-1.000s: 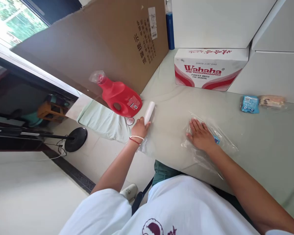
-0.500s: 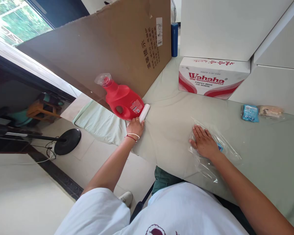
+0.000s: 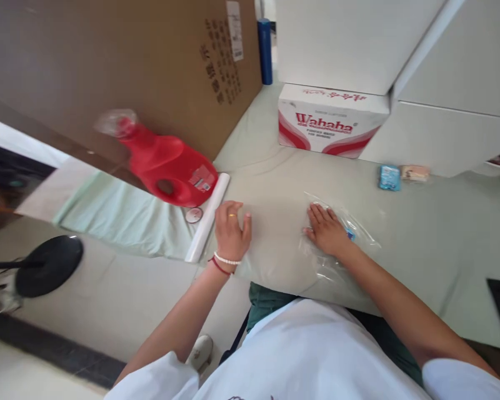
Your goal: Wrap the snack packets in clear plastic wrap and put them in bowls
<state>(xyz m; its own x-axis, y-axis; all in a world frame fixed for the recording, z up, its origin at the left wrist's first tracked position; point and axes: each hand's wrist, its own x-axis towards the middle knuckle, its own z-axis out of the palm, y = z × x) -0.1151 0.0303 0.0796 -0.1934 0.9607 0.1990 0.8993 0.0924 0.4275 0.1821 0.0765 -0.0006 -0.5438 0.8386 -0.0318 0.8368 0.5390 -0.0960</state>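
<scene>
My right hand [image 3: 325, 229] lies flat, fingers stretched out, on a clear plastic bag [image 3: 360, 225] with a small blue patch on it. My left hand [image 3: 233, 229] is over the table, fingers loosely bent with the thumb apart, and nothing shows in it. Just left of it lies a white roll [image 3: 208, 218] along the table's left side. A red jug-shaped bottle [image 3: 179, 166] with clear plastic over its top lies behind the roll. Beside its base is a small round pinkish object [image 3: 194, 215], too small to name.
A large cardboard sheet [image 3: 150, 66] stands behind the bottle. At the back are a blue cylinder [image 3: 265, 53], a Wahaba-like lettered water carton [image 3: 333, 125], a blue packet [image 3: 389, 178] and a beige packet [image 3: 415, 173]. White cabinets [image 3: 337, 44] border the table. A black round stand base [image 3: 50, 265] is on the floor.
My left hand has come off the white roll and moved to its right, uncovering more of the roll and the round object. My right hand stays on the bag. The view has shifted.
</scene>
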